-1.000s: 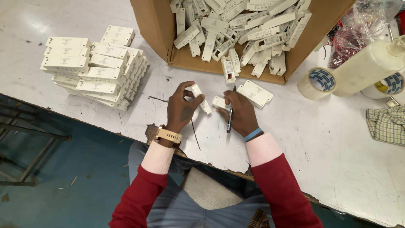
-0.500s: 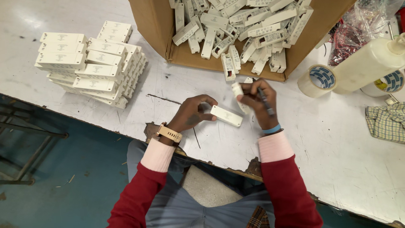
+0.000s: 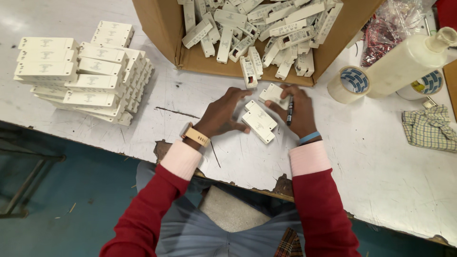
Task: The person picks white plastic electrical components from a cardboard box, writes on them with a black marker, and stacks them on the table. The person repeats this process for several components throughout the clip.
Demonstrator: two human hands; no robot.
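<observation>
Your hands meet over white plastic cases on the table.
Your left hand [image 3: 220,115] rests fingertips on the near case [image 3: 259,121]; your right hand [image 3: 298,110] pinches a black pen [image 3: 289,113] and touches a second case [image 3: 273,94], just near the cardboard box [image 3: 164,28].

cardboard box [image 3: 166,28] top cropped, bottle [image 3: 404,62] cap cut off
</observation>
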